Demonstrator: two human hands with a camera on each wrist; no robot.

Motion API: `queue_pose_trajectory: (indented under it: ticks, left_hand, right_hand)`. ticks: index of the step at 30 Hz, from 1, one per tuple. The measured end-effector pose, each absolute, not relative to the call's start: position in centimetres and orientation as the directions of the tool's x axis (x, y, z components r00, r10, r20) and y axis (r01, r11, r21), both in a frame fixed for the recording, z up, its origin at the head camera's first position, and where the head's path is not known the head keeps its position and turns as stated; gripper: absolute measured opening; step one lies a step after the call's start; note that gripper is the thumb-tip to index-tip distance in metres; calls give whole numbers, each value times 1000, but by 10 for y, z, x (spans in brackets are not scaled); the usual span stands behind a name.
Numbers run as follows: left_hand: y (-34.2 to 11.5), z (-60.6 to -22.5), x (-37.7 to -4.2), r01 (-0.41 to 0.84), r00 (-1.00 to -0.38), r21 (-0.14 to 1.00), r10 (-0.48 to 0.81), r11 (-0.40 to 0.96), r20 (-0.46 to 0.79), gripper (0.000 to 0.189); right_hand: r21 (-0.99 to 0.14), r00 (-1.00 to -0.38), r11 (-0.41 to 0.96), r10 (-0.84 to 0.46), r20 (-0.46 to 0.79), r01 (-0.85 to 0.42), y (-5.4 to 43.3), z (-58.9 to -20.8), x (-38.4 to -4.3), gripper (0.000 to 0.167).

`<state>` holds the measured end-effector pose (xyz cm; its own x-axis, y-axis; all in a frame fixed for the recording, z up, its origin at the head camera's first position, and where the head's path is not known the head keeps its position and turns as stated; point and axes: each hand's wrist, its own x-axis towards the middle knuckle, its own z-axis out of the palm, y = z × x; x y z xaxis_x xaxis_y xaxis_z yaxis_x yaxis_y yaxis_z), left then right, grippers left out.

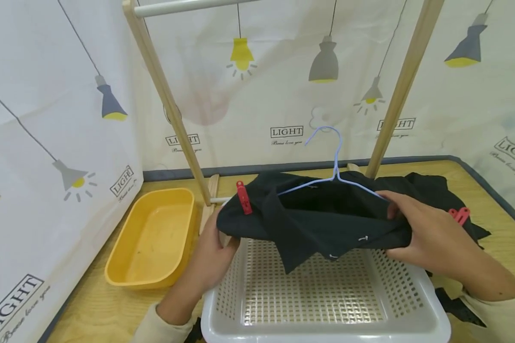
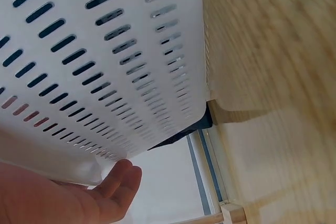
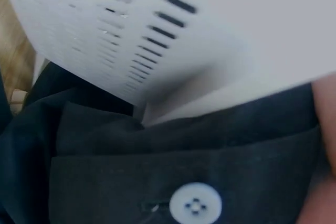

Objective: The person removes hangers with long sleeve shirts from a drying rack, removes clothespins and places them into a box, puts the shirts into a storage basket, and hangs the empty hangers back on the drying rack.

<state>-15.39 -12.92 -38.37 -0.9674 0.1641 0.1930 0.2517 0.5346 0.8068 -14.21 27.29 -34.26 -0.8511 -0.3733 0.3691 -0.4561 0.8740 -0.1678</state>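
A dark collared shirt [image 1: 257,224] is spread over the top of a white slotted basket [image 1: 439,324], with a light blue wire hanger [image 1: 336,162] in its neck opening. The hanger's hook points up. A red clothespin [image 1: 243,197] is clipped near the shirt's left shoulder. My left hand [image 1: 212,262] holds that shoulder's edge, its fingers partly hidden behind the cloth. My right hand [image 1: 429,233] grips the opposite shoulder beside the hanger's end. A white button [image 3: 196,204] shows on dark cloth close up in the right wrist view.
A yellow basin [image 1: 152,243] sits left of the basket. Behind stands a wooden rack [image 1: 167,105] with a white rod [image 1: 189,5] across its top. More dark cloth [image 1: 425,186] lies at the right, with red clothespins [image 1: 460,215] near my right forearm.
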Motion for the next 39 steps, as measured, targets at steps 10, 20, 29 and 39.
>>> queue_pose_trajectory:
  ticks: [10,20,29,39]
  left_hand:
    - [-131,-391,-152,360,-933,768,218,530,287,43]
    - [-133,-394,-153,513,-856,703,235,493,460,40]
    - [-135,-401,-158,235,-964,969,149,77,222,55]
    - [-146,-396,-168,51,-998,980,56,193,41,67]
  right_hand:
    - [-113,-783,837,-442,437,-536,268,-337,-137,102]
    - [-157,-786,813,-463,410,-561,267,-331,-129,103]
    - [-207,-779,783,-477,407,-587,275,-328,-125,106]
    - [-298,-778,742,-456,432,-600,280,-336,-131,105]
